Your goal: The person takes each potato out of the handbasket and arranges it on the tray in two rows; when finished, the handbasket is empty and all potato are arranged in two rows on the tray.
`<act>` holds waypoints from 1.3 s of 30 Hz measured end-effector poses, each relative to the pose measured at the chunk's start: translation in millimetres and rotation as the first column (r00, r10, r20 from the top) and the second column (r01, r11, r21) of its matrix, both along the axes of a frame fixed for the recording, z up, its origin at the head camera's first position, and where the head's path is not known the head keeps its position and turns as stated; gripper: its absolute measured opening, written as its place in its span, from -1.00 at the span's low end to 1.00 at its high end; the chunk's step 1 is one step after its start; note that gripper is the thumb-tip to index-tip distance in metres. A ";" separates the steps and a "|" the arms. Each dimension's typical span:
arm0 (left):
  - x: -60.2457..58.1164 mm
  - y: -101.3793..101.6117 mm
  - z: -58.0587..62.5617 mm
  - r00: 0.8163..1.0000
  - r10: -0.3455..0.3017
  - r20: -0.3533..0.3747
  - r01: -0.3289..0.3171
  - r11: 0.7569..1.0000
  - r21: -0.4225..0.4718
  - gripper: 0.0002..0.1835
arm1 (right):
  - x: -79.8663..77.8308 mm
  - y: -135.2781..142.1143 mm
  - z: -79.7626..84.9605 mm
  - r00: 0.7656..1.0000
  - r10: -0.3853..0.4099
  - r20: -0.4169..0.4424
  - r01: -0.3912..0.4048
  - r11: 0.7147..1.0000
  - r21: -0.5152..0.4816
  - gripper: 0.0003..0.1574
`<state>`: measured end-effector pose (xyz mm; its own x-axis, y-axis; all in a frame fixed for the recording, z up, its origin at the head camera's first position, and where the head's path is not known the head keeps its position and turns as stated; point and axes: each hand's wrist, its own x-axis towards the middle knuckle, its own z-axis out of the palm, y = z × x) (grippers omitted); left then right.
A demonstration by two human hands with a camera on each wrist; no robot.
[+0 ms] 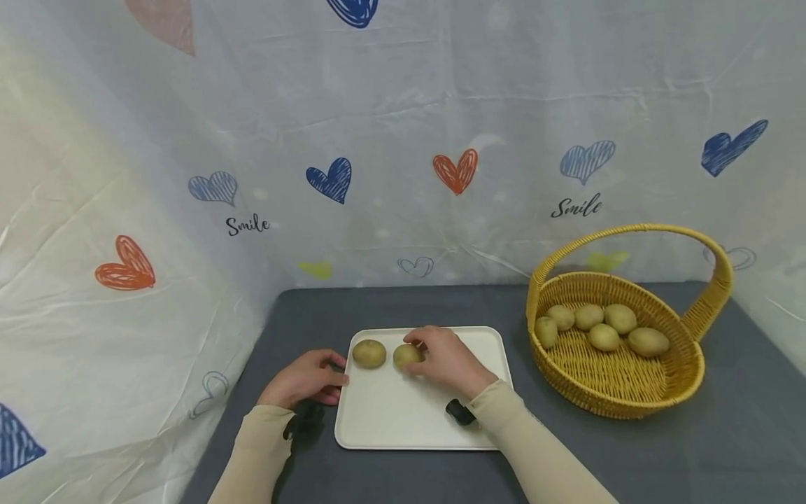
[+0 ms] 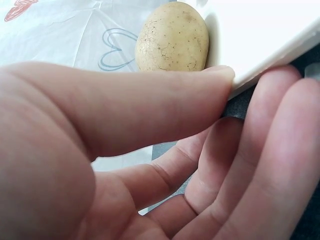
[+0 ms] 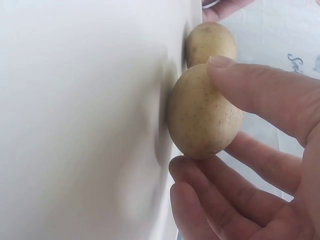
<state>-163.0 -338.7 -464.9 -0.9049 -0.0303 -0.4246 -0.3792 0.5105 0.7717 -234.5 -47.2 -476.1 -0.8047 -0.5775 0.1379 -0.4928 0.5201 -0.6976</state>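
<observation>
A white tray [image 1: 390, 420] lies on the dark table. My right hand [image 1: 443, 360] holds a potato [image 3: 202, 112] over its far part, thumb on one side and fingertips on the other. To the left of it, a second potato [image 1: 369, 353] sits near the tray's far left corner. My left hand [image 1: 304, 380] is at the tray's left edge, thumb tip and fingertips against the rim. In the left wrist view, the thumb [image 2: 165, 102] partly covers the second potato.
A yellow wicker basket [image 1: 620, 395] with a tall arched handle stands to the right of the tray, with several potatoes [image 1: 604, 337] inside. Behind the grey table [image 1: 604, 455] hangs a pale curtain [image 1: 390, 91] printed with hearts.
</observation>
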 end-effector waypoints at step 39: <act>-6.2 -0.9 -4.4 0.998 -0.031 0.058 0.033 0.999 -0.039 -0.48 | 40.1 262.7 91.8 0.948 -0.128 -0.292 0.194 0.958 0.209 -0.51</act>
